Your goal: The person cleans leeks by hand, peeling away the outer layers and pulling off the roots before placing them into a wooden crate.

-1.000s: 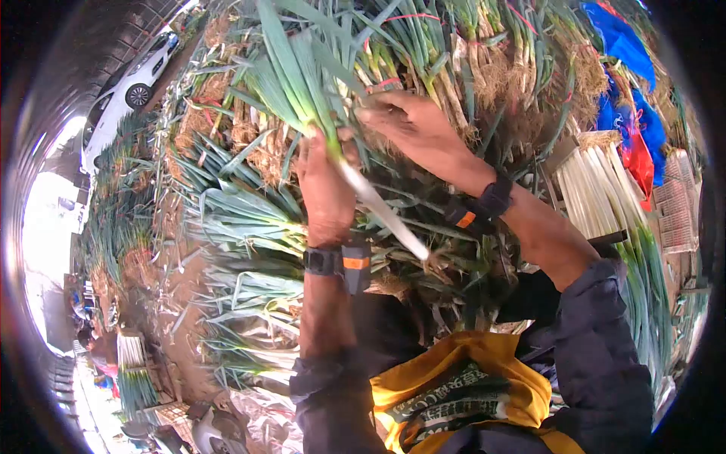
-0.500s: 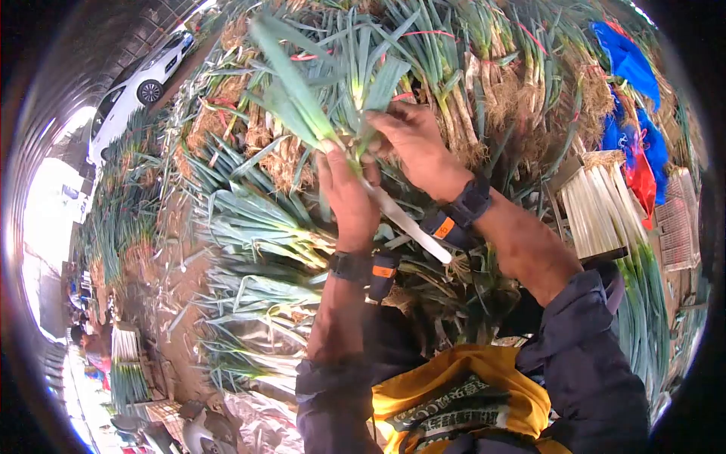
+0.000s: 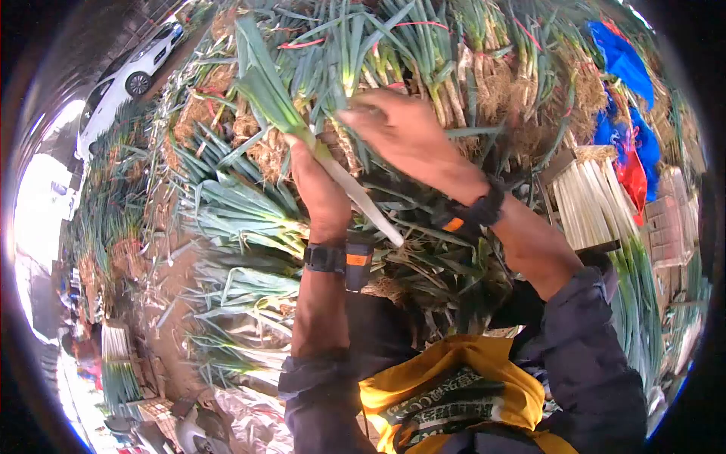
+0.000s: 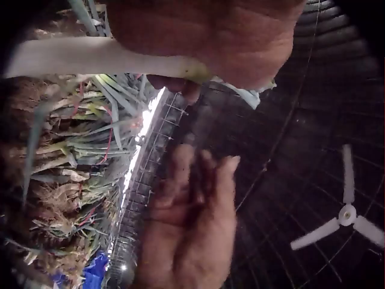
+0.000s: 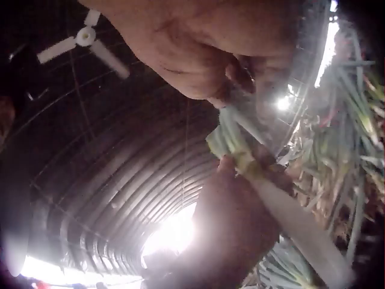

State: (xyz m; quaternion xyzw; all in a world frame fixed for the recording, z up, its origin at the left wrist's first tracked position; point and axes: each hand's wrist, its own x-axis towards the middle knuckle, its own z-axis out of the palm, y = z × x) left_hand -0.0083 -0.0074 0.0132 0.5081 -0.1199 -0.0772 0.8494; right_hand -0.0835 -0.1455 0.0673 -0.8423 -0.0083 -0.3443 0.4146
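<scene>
Left hand [image 3: 321, 193] grips the leek [image 3: 359, 194] where white meets green; right hand [image 3: 412, 144], loosely bent and apparently empty, has moved off its leaves [image 3: 265, 91]. Held slanting above heaped bundles [image 3: 242, 216], the leek now shows a narrower leaf spread, probably partly stripped.

The head camera looked forward and down from above, taking in both arms and the leek bundles [image 3: 446, 91] beyond. Each wrist camera sat close, the left by the left hand [image 3: 321, 189], the right by the right hand [image 3: 416, 140], facing up toward the roof [image 4: 289, 120]. Both wrist views shared the fan [image 4: 347, 215].
</scene>
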